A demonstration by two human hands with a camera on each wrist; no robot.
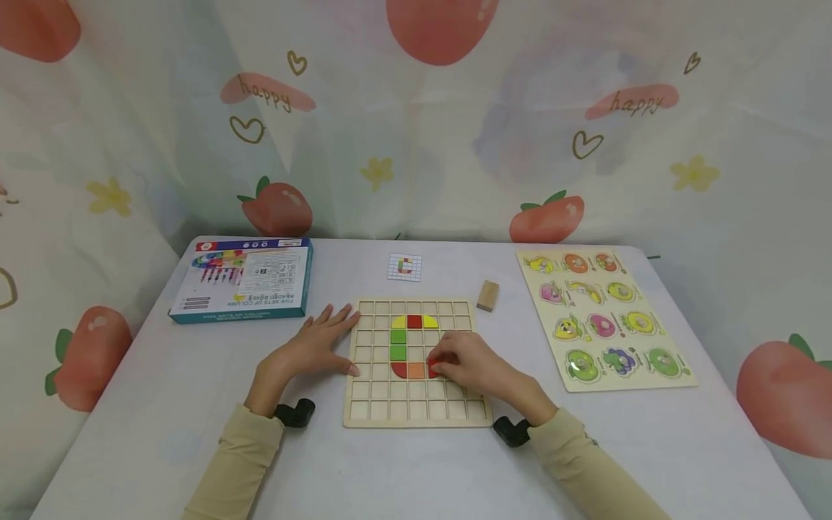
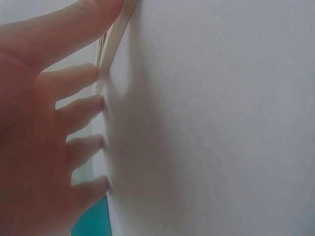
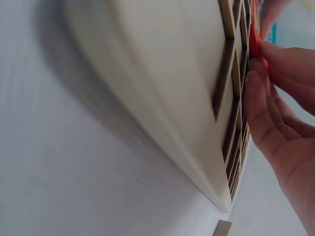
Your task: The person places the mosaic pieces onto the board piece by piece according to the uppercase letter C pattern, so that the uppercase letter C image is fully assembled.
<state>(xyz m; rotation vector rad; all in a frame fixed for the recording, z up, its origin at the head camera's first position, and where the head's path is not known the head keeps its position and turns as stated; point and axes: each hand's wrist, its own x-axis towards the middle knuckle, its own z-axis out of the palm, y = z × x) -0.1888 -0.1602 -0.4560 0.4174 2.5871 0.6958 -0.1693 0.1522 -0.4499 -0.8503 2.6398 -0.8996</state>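
A wooden grid board (image 1: 390,423) lies flat in the middle of the table. In its cells sit two yellow quarter-rounds, a red square (image 1: 414,321), two green squares (image 1: 398,344), an orange square (image 1: 416,370) and a red rounded tile (image 1: 399,370). My right hand (image 1: 477,365) pinches another red tile (image 1: 432,370) over the cell right of the orange one; the right wrist view shows this red tile (image 3: 254,42) between thumb and fingers, its shape partly hidden. Fingers spread, my left hand (image 1: 308,350) touches the board's left edge with thumb and a fingertip.
A small card (image 1: 404,267) with a coloured pattern on a grid lies behind the board. Right of the card is a wooden block (image 1: 488,295). A blue-edged box (image 1: 240,282) stands at the back left, and a fruit puzzle board (image 1: 594,328) lies at the right.
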